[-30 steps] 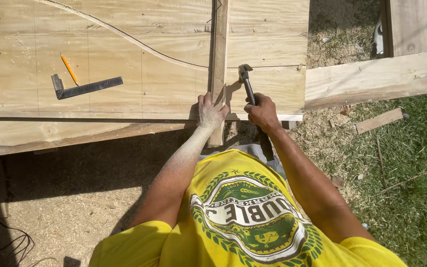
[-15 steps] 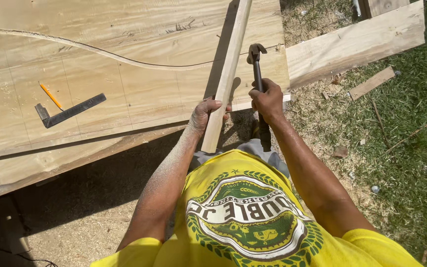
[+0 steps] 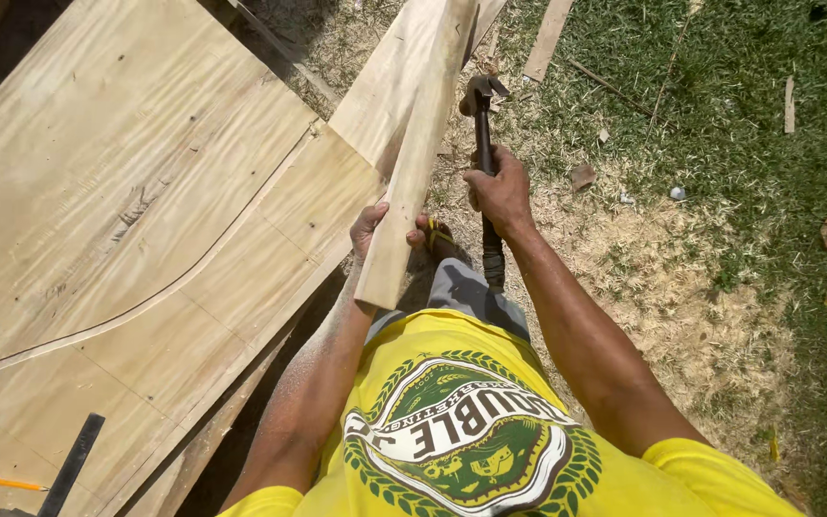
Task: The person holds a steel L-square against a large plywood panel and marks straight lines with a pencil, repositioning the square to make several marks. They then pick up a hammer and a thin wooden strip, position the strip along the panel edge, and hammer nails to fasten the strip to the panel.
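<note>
My left hand (image 3: 375, 228) grips the near end of a long pale wooden batten (image 3: 417, 153) that runs up and away past the plywood sheet's corner. My right hand (image 3: 502, 191) is wrapped around the dark handle of a claw hammer (image 3: 481, 105), its metal head up near the batten's right side, apart from the wood. The big plywood sheet (image 3: 145, 220) fills the left, with a curved pencil line drawn across it. My yellow shirt covers the bottom of the view.
A black carpenter's square (image 3: 69, 469) and an orange pencil (image 3: 7, 483) lie on the plywood at bottom left. A second plank (image 3: 385, 86) lies under the batten. Sandy ground and grass with wood scraps (image 3: 547, 38) spread to the right.
The view has swung to the right, so the plywood now sits at the left. My left hand has lifted the batten's end off the sheet. The hammer stays upright in my right hand.
</note>
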{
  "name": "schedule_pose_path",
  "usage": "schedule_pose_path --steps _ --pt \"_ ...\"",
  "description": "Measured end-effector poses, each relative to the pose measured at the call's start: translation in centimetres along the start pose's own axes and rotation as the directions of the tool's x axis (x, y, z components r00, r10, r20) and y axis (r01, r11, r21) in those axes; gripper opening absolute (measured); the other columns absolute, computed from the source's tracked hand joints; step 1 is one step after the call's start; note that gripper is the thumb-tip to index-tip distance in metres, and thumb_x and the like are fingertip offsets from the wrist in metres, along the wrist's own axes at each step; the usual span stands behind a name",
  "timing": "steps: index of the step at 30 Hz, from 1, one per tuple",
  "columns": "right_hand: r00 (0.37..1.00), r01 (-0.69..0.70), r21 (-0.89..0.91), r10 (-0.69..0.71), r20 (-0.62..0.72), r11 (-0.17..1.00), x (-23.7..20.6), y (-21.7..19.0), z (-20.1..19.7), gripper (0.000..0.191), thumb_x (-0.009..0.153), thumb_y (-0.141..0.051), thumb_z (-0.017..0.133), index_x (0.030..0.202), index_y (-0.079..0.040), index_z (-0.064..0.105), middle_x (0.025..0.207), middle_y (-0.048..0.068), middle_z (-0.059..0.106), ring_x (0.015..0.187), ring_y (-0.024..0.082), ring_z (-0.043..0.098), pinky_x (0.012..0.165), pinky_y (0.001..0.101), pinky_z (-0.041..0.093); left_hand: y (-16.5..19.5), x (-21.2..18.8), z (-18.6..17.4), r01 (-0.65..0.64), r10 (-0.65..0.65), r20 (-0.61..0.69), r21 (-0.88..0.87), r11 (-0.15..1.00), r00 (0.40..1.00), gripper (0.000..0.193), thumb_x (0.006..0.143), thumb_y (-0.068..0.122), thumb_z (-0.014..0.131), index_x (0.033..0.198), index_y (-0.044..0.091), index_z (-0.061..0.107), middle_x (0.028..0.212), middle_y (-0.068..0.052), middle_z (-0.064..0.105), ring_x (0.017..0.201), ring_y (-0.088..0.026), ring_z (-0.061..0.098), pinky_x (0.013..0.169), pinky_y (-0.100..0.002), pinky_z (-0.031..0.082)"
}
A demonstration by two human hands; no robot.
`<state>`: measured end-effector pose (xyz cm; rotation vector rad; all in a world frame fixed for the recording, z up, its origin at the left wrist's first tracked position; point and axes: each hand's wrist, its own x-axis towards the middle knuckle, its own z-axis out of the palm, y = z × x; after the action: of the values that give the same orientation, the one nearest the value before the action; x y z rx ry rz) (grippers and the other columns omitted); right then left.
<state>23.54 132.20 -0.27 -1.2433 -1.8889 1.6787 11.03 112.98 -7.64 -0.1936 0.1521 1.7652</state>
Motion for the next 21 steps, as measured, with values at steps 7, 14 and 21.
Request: schedule_pose_path --steps 7,14,21 --pt "0.999 -0.021 0.211 0.010 0.053 0.977 1.3 -0.6 -1.3 0.031 0.088 -0.004 0.067 0.116 0.005 0.060 0.073 0.002 0.062 0.050 0.008 0.058 0.043 0.0232 0.047 2.3 -2.4 2.2 0.213 -0.209 -0.125 0.022 0.977 0.970 0.078 0.093 0.041 0.065 0.144 -0.013 0.042 0.129 -0.028 0.063 0.113 -0.037 0.067 0.097 -0.050 0.060" --pt "0.997 -0.048 0.117 0.041 0.063 0.992 1.9 -2.1 1.0 0.031 0.087 -0.003 0.067 0.117 0.005 0.061 0.075 0.005 0.064 0.050 0.009 0.059 0.044 0.0236 0.048 3.4 -4.5 3.0 0.240 -0.203 -0.130 0.480 0.844 0.971 0.075 0.091 0.021 0.076 0.153 -0.008 0.045 0.128 -0.019 0.065 0.103 -0.023 0.067 0.092 -0.039 0.059" --pt "0.990 0.013 0.043 -0.018 0.138 0.999 0.5 -3.7 4.6 0.013 0.097 -0.008 0.065 0.107 0.000 0.061 0.077 0.007 0.067 0.049 0.009 0.058 0.040 0.0253 0.045 4.1 -7.4 1.8 0.319 -0.150 -0.328 0.556 0.768 0.933 0.065 0.079 0.016 0.077 0.137 -0.002 0.053 0.108 -0.016 0.071 0.089 -0.020 0.072 0.083 -0.036 0.063"
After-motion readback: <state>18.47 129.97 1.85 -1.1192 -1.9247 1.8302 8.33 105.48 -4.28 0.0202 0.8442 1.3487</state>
